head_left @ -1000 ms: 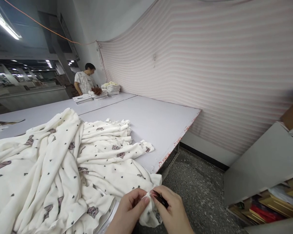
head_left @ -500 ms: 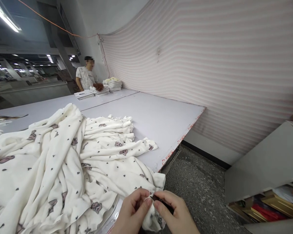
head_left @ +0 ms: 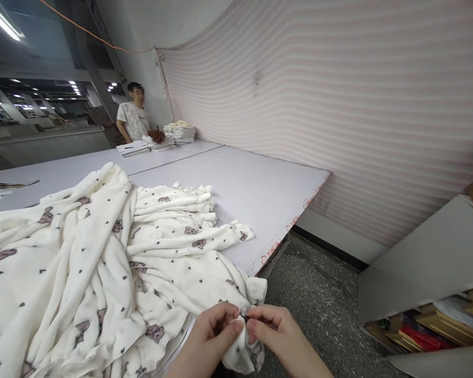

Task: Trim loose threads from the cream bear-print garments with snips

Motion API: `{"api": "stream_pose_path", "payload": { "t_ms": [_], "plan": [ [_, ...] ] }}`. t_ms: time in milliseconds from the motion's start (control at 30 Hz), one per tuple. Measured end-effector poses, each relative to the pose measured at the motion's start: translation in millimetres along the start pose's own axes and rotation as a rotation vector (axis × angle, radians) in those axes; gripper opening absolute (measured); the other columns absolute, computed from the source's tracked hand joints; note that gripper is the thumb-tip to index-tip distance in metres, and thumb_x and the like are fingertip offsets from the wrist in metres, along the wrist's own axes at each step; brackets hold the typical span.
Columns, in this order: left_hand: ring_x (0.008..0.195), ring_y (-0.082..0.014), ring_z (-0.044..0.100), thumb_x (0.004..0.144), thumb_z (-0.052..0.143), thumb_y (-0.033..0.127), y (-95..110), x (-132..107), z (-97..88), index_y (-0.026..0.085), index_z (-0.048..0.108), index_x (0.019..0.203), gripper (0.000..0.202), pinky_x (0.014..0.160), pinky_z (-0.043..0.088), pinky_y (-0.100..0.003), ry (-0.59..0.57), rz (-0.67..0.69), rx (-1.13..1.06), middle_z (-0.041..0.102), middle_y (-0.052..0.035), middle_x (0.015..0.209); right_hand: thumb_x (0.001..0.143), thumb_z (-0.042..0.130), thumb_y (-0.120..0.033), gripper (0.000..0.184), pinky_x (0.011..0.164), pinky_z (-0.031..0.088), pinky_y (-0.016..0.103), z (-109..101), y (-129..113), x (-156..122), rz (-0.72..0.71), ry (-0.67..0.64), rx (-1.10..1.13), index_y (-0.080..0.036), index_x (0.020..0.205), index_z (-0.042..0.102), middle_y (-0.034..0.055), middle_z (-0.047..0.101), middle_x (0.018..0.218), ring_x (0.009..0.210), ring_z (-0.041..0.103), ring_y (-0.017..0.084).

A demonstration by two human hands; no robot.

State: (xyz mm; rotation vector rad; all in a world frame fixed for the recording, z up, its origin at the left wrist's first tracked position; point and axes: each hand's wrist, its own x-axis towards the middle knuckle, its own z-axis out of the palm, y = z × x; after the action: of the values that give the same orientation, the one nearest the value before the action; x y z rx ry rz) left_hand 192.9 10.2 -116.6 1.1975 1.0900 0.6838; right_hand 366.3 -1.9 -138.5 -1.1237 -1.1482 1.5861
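Note:
My left hand [head_left: 216, 333] is closed, pinching the edge of a white printed garment [head_left: 242, 349] near the table's front edge. Close against it, my right hand [head_left: 274, 328] is also closed. A small dark tool [head_left: 244, 316] shows its tip between the right fingers; the rest is hidden in the hand, so its kind is unclear. The held cloth hangs below both hands in a crumpled fold. Beside my left hand spreads a heap of soft white garments [head_left: 90, 262] with small dark specks and greyish-purple animal prints.
The pale table [head_left: 276, 184] runs back to a pink-striped cloth [head_left: 319, 105] hanging along the wall. Folded stacks [head_left: 180, 133] lie at its far end beside another person [head_left: 134, 118]. To the right stands a cabinet [head_left: 418, 257] with items on lower shelves, beyond the speckled floor [head_left: 311, 283].
The dark tool, seen lengthwise across my right palm before, now shows little more than its tip. My hands remain together at the cloth edge. The view has shifted slightly.

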Motion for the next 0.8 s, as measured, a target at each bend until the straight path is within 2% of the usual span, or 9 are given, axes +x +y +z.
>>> {"api": "stream_pose_path", "payload": {
  "t_ms": [133, 233, 300, 367, 433, 500, 567, 667, 800],
  "plan": [
    [0.071, -0.0167, 0.051, 0.079, 0.062, 0.044, 7.9, 0.9, -5.8, 0.017, 0.064, 0.077, 0.027, 0.067, 0.040, -0.026, 0.003, 0.066, 0.185, 0.056, 0.0001, 0.070, 0.080, 0.067, -0.039, 0.029, 0.048, 0.034, 0.016, 7.0, -1.3, 6.5, 0.070, 0.014, 0.109, -0.014, 0.066, 0.068, -0.0027, 0.058, 0.054, 0.045, 0.039, 0.005],
    [0.082, -0.0213, 0.059, 0.077, 0.064, 0.041, 20.3, 2.7, -27.0, 0.020, 0.060, 0.075, 0.022, 0.075, 0.046, -0.032, 0.134, 0.098, -0.020, 0.064, -0.0020, 0.081, 0.082, 0.063, -0.037, 0.025, 0.051, 0.036, 0.017, -0.2, 1.6, 8.5, 0.029, 0.072, 0.043, -0.015, 0.073, 0.066, -0.0024, 0.057, 0.059, 0.050, 0.042, 0.007],
    [0.074, -0.0196, 0.061, 0.076, 0.062, 0.042, 32.3, 1.9, -51.1, 0.023, 0.053, 0.075, 0.021, 0.069, 0.050, -0.032, 0.354, 0.107, -0.315, 0.063, 0.0021, 0.076, 0.081, 0.064, -0.030, 0.018, 0.062, 0.043, 0.020, -10.2, 10.2, 8.2, -0.034, 0.116, -0.153, -0.018, 0.093, 0.067, -0.0005, 0.059, 0.072, 0.066, 0.054, 0.013],
    [0.053, -0.0132, 0.052, 0.079, 0.057, 0.044, 45.2, -2.3, -77.7, 0.025, 0.050, 0.076, 0.021, 0.054, 0.047, -0.025, 0.564, 0.163, -0.464, 0.054, 0.0078, 0.060, 0.080, 0.061, -0.020, 0.038, 0.069, 0.045, 0.025, -19.6, 24.5, 8.5, -0.104, 0.141, -0.476, -0.024, 0.117, 0.059, 0.0030, 0.062, 0.091, 0.079, 0.058, 0.018],
    [0.041, -0.0092, 0.039, 0.080, 0.057, 0.045, 54.7, -9.8, -98.6, 0.026, 0.052, 0.079, 0.020, 0.044, 0.039, -0.020, 0.583, 0.231, -0.422, 0.044, 0.0096, 0.053, 0.078, 0.054, -0.011, 0.050, 0.069, 0.044, 0.030, -25.0, 40.0, 11.3, -0.182, 0.155, -0.793, -0.028, 0.125, 0.055, 0.0061, 0.061, 0.104, 0.078, 0.059, 0.020],
    [0.044, -0.0097, 0.043, 0.077, 0.063, 0.044, 56.4, -17.8, -106.8, 0.026, 0.058, 0.082, 0.020, 0.044, 0.039, -0.019, 0.519, 0.238, -0.175, 0.052, 0.0077, 0.059, 0.076, 0.051, -0.006, 0.046, 0.068, 0.043, 0.031, -26.0, 50.7, 16.9, -0.235, 0.155, -0.937, -0.027, 0.116, 0.061, 0.0062, 0.061, 0.103, 0.074, 0.059, 0.020],
    [0.067, -0.0164, 0.060, 0.075, 0.067, 0.041, 47.7, -23.0, -98.5, 0.025, 0.065, 0.086, 0.019, 0.060, 0.048, -0.024, 0.401, 0.170, 0.220, 0.067, 0.0017, 0.080, 0.076, 0.050, -0.006, 0.031, 0.067, 0.043, 0.028, -24.2, 53.3, 23.9, -0.249, 0.150, -0.922, -0.024, 0.098, 0.065, 0.0037, 0.060, 0.093, 0.073, 0.058, 0.019],
    [0.096, -0.0271, 0.064, 0.075, 0.067, 0.036, 16.3, -19.6, -60.7, 0.028, 0.067, 0.101, 0.027, 0.085, 0.049, -0.035, 0.151, 0.067, 0.746, 0.071, -0.0035, 0.101, 0.083, 0.050, -0.012, 0.012, 0.071, 0.045, 0.025, -20.6, 48.1, 32.9, -0.255, 0.156, -0.845, -0.021, 0.082, 0.059, 0.0012, 0.058, 0.087, 0.079, 0.059, 0.017],
    [0.090, -0.0289, 0.066, 0.076, 0.064, 0.023, -34.8, -0.1, -7.4, 0.020, 0.057, 0.114, 0.039, 0.073, 0.053, -0.036, 0.173, 0.145, 1.148, 0.066, -0.0104, 0.105, 0.088, 0.048, -0.020, 0.016, 0.065, 0.046, 0.023, -18.9, 44.1, 36.0, -0.223, 0.190, -0.783, -0.020, 0.072, 0.053, -0.0006, 0.057, 0.075, 0.072, 0.059, 0.016]
  ]
}}
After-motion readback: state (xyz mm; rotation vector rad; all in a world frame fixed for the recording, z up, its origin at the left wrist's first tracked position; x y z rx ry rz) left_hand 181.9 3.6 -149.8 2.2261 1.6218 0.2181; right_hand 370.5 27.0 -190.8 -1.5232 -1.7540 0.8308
